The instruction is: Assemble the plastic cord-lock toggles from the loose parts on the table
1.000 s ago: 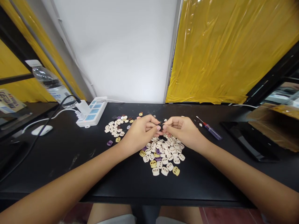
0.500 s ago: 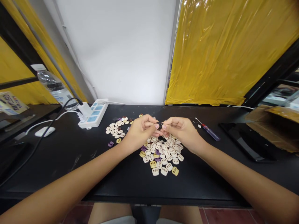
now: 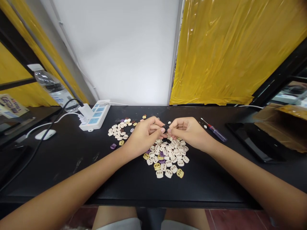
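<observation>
Over the table's middle, my left hand pinches a small black piece, apparently a two-hole cord lock, between thumb and forefinger. My right hand meets it from the other side, thumb and forefinger closed at its edge; the fingers partly hide the piece. Under both hands spreads a pile of cream cord locks with some yellow and purple ones mixed in. Another black piece lies at the top of that pile, just below my fingertips. To the left of my left hand is a smaller group of cord locks.
A screwdriver lies right of my right hand, near a black flat tray-like thing and an open cardboard box. At left are a power strip with cables, a white mouse and a water bottle.
The black piece has turned between my fingertips and shows less of its outline. My right fingertips have shifted slightly right. The view has moved a little.
</observation>
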Demonstrator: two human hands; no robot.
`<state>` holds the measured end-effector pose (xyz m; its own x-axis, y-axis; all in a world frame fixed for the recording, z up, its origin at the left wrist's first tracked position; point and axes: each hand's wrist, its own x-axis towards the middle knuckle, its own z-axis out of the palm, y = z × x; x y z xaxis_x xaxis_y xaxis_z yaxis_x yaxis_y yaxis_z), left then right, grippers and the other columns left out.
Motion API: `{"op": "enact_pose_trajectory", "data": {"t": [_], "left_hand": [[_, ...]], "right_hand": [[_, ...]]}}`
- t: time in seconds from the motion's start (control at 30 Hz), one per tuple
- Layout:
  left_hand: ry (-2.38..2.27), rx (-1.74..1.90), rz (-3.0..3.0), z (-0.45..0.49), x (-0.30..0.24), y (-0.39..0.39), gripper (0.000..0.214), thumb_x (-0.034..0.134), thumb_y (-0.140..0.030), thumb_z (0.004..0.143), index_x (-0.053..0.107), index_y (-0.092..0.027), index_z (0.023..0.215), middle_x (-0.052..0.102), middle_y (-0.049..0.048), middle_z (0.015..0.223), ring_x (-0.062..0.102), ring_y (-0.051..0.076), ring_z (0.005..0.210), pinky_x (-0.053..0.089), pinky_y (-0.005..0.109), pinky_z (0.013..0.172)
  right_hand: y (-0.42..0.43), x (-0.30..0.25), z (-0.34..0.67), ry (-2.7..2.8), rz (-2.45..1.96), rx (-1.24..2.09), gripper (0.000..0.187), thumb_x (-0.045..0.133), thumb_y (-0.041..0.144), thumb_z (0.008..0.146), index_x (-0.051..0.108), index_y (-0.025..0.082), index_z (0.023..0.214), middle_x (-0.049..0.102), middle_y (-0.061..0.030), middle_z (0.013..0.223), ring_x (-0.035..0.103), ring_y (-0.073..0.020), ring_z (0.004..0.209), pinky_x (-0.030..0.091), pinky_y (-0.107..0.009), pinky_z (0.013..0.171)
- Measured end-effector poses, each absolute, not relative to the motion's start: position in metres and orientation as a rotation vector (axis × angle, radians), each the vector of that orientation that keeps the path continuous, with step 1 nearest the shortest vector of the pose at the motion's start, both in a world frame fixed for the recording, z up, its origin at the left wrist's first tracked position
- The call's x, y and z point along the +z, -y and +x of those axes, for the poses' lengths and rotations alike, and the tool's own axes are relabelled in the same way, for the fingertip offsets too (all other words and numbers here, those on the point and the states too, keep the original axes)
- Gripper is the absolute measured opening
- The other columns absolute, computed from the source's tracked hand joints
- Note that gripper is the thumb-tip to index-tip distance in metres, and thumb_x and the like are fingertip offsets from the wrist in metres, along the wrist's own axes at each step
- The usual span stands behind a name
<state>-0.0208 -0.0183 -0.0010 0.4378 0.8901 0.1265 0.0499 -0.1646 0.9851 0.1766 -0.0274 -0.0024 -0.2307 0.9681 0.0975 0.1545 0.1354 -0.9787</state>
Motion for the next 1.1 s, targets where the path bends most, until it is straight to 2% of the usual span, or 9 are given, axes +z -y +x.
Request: {"op": "enact_pose_trajectory", "data": {"t": [0.27, 0.43, 0.57, 0.87, 1.1], "left_hand": [[-0.878, 0.881, 1.578, -0.021, -0.001, 0.025, 0.013, 0.072, -0.017, 0.086, 0.059, -0.017, 0.087, 0.077, 0.0039, 0.074, 0.079, 0.019, 0.074, 0.065, 0.028, 0.07], [-0.826, 0.887, 1.538, -0.021, 0.004, 0.023, 0.016, 0.075, -0.02, 0.085, 0.06, -0.016, 0.09, 0.078, 0.0048, 0.075, 0.079, 0.019, 0.076, 0.064, 0.028, 0.071], [-0.798, 0.938, 1.532, -0.026, 0.005, 0.014, 0.015, 0.072, -0.022, 0.088, 0.061, -0.015, 0.096, 0.078, 0.0041, 0.077, 0.079, 0.017, 0.075, 0.063, 0.026, 0.071], [-0.829, 0.902, 1.508, -0.026, -0.004, 0.007, 0.017, 0.072, -0.019, 0.086, 0.062, -0.015, 0.099, 0.075, 0.0023, 0.071, 0.078, 0.017, 0.073, 0.063, 0.027, 0.072], [-0.851, 0.804, 1.658, -0.025, -0.001, 0.017, 0.01, 0.066, -0.019, 0.091, 0.063, -0.014, 0.099, 0.075, 0.0034, 0.077, 0.077, 0.015, 0.072, 0.063, 0.025, 0.069]], "right_hand": [[0.035, 0.003, 0.174, 1.652, -1.138, 1.211, 0.015, 0.081, 0.022, 0.07, 0.067, 0.017, 0.067, 0.065, 0.0003, 0.056, 0.053, -0.0102, 0.051, 0.039, -0.023, 0.048], [0.029, 0.007, 0.182, 1.636, -1.077, 1.318, 0.028, 0.091, 0.035, 0.066, 0.072, 0.016, 0.072, 0.069, -0.0018, 0.061, 0.059, -0.0124, 0.055, 0.048, -0.027, 0.054], [0.024, 0.013, 0.191, 1.63, -1.061, 1.281, 0.031, 0.091, 0.039, 0.067, 0.077, 0.016, 0.081, 0.071, -0.0015, 0.068, 0.061, -0.0122, 0.061, 0.052, -0.027, 0.061], [0.025, -0.002, 0.181, 1.723, -1.096, 1.253, 0.026, 0.085, 0.04, 0.074, 0.072, 0.017, 0.076, 0.068, -0.0013, 0.066, 0.059, -0.0128, 0.059, 0.049, -0.028, 0.058], [0.029, -0.006, 0.179, 1.888, -1.083, 1.11, 0.019, 0.07, 0.03, 0.084, 0.062, 0.019, 0.07, 0.06, 0.0014, 0.063, 0.049, -0.0114, 0.057, 0.038, -0.026, 0.054]]}}
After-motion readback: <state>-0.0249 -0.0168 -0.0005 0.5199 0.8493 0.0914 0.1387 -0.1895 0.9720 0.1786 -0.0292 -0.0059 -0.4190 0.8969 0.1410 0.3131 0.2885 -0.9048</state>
